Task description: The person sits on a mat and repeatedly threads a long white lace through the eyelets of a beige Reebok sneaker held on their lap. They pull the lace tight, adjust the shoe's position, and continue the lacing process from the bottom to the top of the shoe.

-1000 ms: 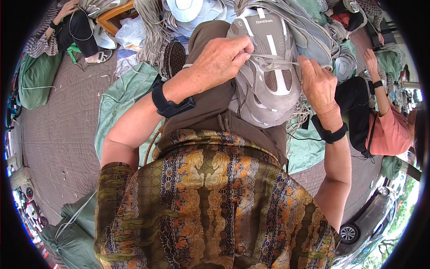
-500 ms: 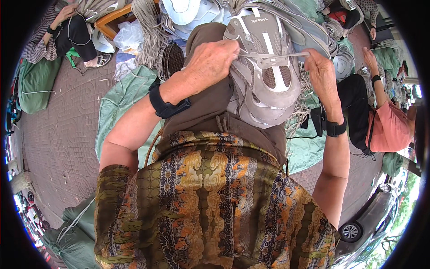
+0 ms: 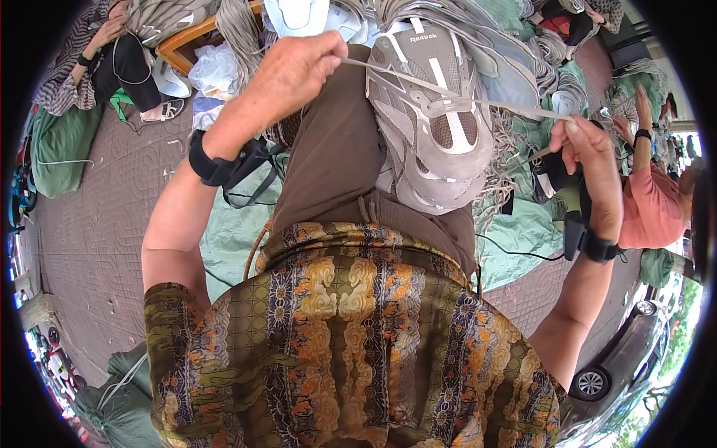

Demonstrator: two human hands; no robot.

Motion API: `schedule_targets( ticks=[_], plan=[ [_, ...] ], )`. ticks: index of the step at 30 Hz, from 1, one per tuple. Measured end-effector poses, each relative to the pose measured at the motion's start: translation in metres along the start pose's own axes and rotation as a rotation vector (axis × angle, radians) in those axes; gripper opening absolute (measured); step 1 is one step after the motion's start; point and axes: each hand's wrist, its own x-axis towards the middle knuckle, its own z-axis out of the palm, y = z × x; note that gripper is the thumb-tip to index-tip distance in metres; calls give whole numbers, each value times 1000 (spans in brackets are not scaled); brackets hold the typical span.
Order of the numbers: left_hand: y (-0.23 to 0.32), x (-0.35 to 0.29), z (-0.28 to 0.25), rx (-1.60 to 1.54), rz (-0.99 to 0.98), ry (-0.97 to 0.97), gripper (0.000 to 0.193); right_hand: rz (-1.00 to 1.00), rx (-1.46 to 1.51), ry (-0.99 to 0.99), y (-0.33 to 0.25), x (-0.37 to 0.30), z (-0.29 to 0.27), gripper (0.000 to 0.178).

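Observation:
A grey-beige sneaker [image 3: 467, 153] rests on my lap, toe toward me, its tongue pointing away. More shoe edges show under its toe, perhaps another one stacked below. A pale flat shoelace [image 3: 523, 110] runs taut across the front of the lacing area. One end is pinched in my left hand [image 3: 299, 69], raised above my left knee. My right hand [image 3: 590, 153] pinches the lace out to the right of the shoe, and a short tail hangs below its fingers. Whether the lace passes through the eyelets is hard to make out.
Bundles of grey laces [image 3: 239, 45] and pale shoe pieces [image 3: 295, 16] lie beyond my knees. A green sheet [image 3: 515, 243] covers the ground around me. One person in a salmon top [image 3: 650, 209] sits at right, another in a checked sleeve [image 3: 63, 78] at far left.
My hands have moved apart, the left up and leftward, the right outward and slightly down. A longer stretch of lace now spans between them. The shoe stays nearly in place.

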Motion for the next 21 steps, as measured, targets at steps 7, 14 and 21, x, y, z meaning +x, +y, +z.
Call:
schedule_targets(
  ticks=[7,14,21],
  plan=[
    [-37,15,16,51,-26,-20,6,90,-199,-230,-3,30,-36,24],
    [-34,-6,15,-83,-135,-73,8,-342,-697,229,-32,-5,55,19],
    [-21,3,13,-168,-211,-130,9,-536,-494,376,-1,18,107,25]
  ],
)
